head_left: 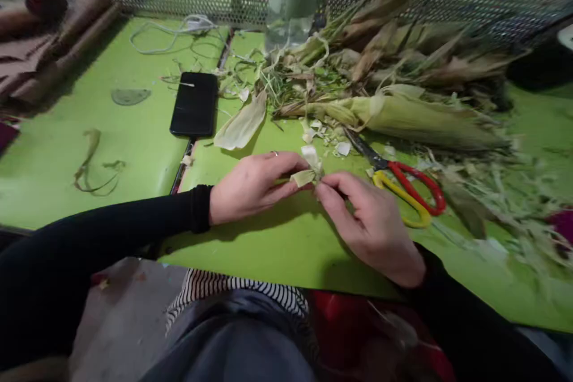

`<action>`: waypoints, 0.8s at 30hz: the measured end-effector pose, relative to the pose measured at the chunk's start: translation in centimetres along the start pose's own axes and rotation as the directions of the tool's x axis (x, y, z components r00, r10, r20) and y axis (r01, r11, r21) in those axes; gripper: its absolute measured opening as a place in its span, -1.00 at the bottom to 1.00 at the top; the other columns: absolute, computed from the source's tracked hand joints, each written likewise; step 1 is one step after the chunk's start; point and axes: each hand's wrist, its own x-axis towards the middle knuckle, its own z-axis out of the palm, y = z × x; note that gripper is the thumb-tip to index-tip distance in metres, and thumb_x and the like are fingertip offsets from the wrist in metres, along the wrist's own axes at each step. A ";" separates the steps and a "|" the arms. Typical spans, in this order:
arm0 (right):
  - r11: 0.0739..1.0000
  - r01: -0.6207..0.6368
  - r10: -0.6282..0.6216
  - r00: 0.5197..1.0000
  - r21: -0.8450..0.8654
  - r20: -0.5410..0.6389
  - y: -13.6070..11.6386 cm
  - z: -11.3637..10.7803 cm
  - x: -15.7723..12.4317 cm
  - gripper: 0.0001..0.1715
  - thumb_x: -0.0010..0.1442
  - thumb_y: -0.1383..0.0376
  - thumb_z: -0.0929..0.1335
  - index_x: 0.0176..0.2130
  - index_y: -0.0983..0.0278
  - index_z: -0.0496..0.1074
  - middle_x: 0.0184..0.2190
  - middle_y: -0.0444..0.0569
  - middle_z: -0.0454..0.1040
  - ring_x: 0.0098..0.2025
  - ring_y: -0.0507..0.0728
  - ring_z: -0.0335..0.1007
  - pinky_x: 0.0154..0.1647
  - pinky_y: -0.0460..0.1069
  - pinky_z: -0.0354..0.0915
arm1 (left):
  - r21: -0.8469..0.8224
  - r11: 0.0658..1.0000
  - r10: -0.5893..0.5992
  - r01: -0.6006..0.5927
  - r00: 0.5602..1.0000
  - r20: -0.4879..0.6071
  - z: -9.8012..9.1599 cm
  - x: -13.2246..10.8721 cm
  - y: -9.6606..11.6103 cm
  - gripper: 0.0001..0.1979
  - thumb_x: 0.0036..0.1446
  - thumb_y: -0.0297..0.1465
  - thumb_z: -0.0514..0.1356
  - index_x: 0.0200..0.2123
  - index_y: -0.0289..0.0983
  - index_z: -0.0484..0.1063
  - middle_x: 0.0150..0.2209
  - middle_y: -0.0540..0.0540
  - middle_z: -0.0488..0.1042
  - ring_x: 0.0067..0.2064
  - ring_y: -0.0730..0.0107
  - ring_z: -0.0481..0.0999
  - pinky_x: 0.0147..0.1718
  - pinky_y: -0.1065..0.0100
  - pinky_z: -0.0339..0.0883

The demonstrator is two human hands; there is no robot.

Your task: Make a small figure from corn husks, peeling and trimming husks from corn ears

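Both hands meet over the green table [277,250], working a small folded strip of corn husk [307,174]. The left hand [253,186] pinches one end between thumb and fingers, its grip closed on the husk; the right hand [371,224] nips the other end with its fingertips. Keeping the pinch near the fold, and the strip taut between both grips, would likely help it hold its shape. Just beyond the right hand lie red-and-yellow scissors [409,191], close enough to snag a wrist. Further out sits an unhusked corn cob [416,122] among loose husks. A black phone [194,104] lies beyond the left hand.
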 end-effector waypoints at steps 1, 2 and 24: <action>1.000 0.025 -0.025 1.000 0.000 0.010 0.1 0.2 0.0 -0.78 0.39 0.33 0.24 -0.34 0.24 0.31 -0.54 -0.20 0.35 -0.54 -0.01 0.26 -0.51 -0.07 0.13 | 0.010 1.000 -0.012 0.012 1.000 0.023 0.0 0.0 0.1 -0.76 0.34 -0.30 0.10 -0.08 -0.32 0.45 -0.29 -0.09 0.63 -0.33 0.44 0.60 -0.40 0.50 0.37; 0.999 0.049 -0.048 0.999 -0.005 0.017 0.2 0.3 0.0 -0.76 0.39 0.32 0.24 -0.36 0.23 0.30 -0.55 -0.20 0.35 -0.54 -0.01 0.27 -0.50 -0.06 0.13 | 0.021 1.000 -0.017 0.016 0.999 0.042 0.1 -0.1 0.2 -0.74 0.35 -0.30 0.07 -0.05 -0.32 0.44 -0.29 -0.09 0.63 -0.34 0.42 0.61 -0.39 0.48 0.38; 0.868 0.304 -0.336 0.942 -0.392 -0.014 -1.4 2.1 -2.0 -0.65 0.31 0.43 0.23 -0.51 0.23 0.25 -0.62 -0.18 0.23 -0.55 0.02 0.15 -0.46 -0.03 0.12 | 0.236 0.942 0.202 -0.238 0.965 0.164 0.1 -1.7 1.2 -0.75 0.36 -0.42 -0.04 -0.05 -0.33 0.38 -0.33 -0.10 0.56 -0.42 0.44 0.49 -0.51 0.43 0.33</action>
